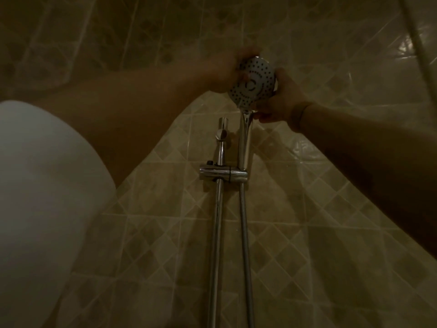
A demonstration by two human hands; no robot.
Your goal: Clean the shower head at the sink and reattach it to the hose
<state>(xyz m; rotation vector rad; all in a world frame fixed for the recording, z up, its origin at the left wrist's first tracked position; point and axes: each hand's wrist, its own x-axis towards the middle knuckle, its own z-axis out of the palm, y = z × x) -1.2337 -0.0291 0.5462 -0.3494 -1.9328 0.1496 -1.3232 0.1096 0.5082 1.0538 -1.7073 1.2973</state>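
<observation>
Item: round chrome shower head [252,78], upper centre of frame, handle seated in chrome rail bracket [223,174], ribbed metal hose [245,233] below. My left hand [227,67] and right hand [281,101] grip it. Steady the bracket; avoid twisting the hose.

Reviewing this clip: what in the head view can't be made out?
- Left hand: blurred and dark, its fingers behind the shower head; grip unclear.
- Right hand: its fingertips are hidden behind the head's rim and handle.
- Hose joint: covered by the holder; attached or not, can't tell.
- Rail and hose: cut off by the bottom edge.
- White shape at left: blurred, cut by the edge, unidentifiable.
</observation>
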